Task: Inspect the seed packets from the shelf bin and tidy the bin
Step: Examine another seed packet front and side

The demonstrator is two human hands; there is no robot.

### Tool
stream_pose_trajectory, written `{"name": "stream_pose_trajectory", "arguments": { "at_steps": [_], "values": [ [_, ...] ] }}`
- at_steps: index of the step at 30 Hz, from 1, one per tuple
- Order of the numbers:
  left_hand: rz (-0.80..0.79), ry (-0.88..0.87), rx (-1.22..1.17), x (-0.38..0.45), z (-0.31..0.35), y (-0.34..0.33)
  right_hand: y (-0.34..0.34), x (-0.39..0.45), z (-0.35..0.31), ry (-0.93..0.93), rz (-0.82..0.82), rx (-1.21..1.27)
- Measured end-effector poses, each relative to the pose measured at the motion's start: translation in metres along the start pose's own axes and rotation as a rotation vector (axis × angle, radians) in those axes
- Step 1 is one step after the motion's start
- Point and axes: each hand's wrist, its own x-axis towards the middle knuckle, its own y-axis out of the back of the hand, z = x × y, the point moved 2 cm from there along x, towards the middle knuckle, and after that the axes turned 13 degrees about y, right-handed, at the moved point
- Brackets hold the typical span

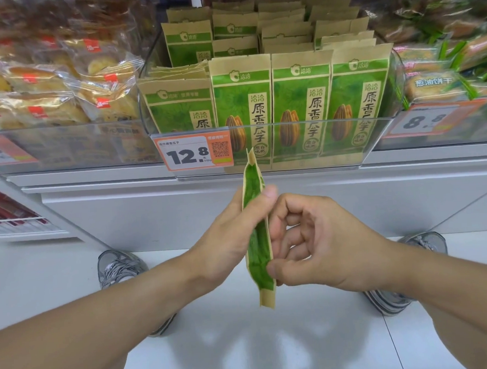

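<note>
Shelf bin point(264, 170); held packet point(258, 240) edge-on

Left pastry bags point(48, 81) — blurred, labels unreadable

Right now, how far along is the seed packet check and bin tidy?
Done: three front packets stand upright in the clear bin. In hand: one seed packet, edge-on, held by left hand and right hand. Left: returning it, and the lower, leaning stack at front left.

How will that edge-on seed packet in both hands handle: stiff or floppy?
Probably semi-stiff: the seed packet stands upright though gripped only mid-body by the left hand and right hand. It looks thin, so likely light. Paper surface, unlikely slippery.
</note>
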Motion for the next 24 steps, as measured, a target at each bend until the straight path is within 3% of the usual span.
{"name": "stream_pose_trajectory", "arguments": {
  "at_steps": [5, 9, 16, 21, 24],
  "values": [
    [0.05, -0.06, 0.177, -0.001, 0.0, -0.001, 0.001, 0.003, 0.009, 0.017, 0.033, -0.119],
    [0.111, 0.029, 0.031, 0.001, -0.009, 0.008, 0.008, 0.007, 0.019, -0.064, 0.059, -0.176],
    [0.068, 0.082, -0.106, 0.001, -0.008, 0.02, 0.033, 0.016, 0.028, -0.164, 0.351, -0.124],
    [0.007, 0.066, -0.135, 0.0, -0.002, 0.024, 0.036, 0.018, 0.026, -0.184, 0.248, -0.034],
    [0.035, 0.103, -0.029, 0.0, -0.001, 0.03, 0.039, 0.019, 0.027, -0.165, 0.289, -0.026]
  ]
}}
